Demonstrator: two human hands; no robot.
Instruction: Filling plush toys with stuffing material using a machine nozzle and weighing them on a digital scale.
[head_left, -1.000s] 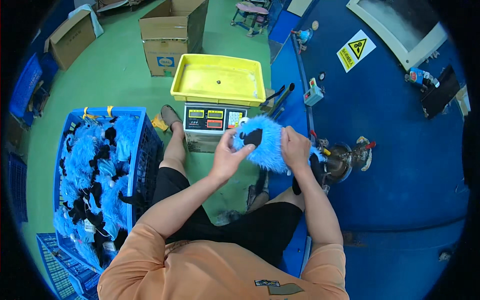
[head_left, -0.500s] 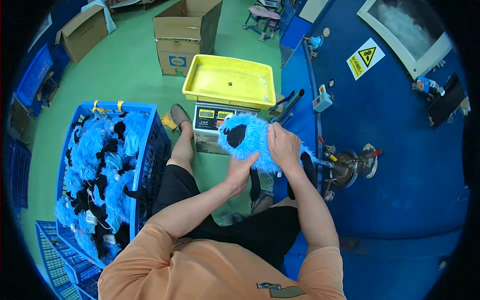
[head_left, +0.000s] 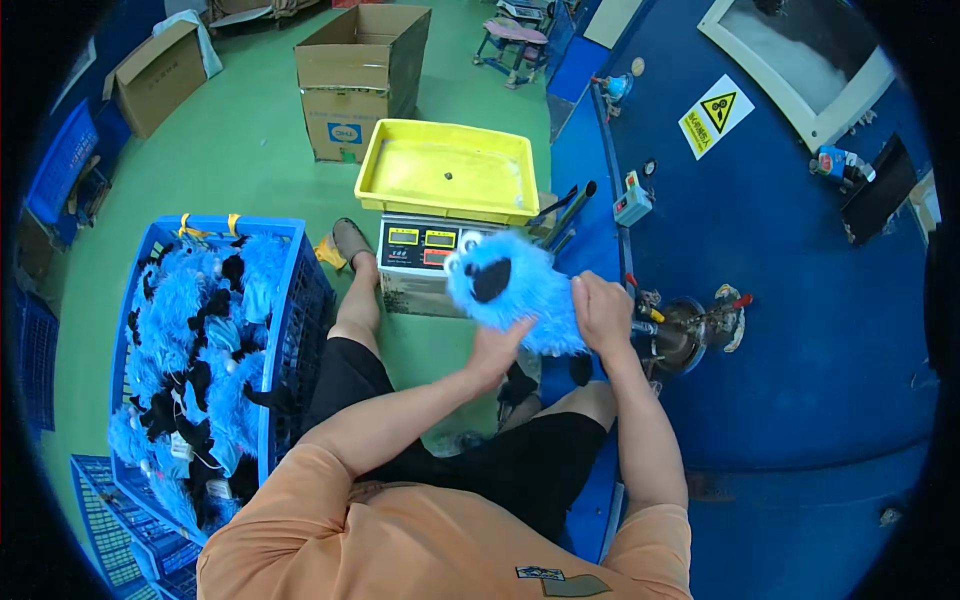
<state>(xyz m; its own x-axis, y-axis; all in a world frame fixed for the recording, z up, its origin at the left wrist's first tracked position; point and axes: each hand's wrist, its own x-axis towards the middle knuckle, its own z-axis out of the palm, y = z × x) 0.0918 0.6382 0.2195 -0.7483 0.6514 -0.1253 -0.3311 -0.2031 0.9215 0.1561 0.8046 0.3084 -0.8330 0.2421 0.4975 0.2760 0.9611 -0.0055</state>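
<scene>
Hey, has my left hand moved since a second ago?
Yes: judged against the weighing scale, your left hand has shifted right and lower in the picture.

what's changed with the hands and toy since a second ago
The left hand moved from the black mouth of the blue plush toy to its near side. The right hand shifted toward the toy's other end. Both still hold it. The blue crate and yellow tray on the scale stayed put.
</scene>
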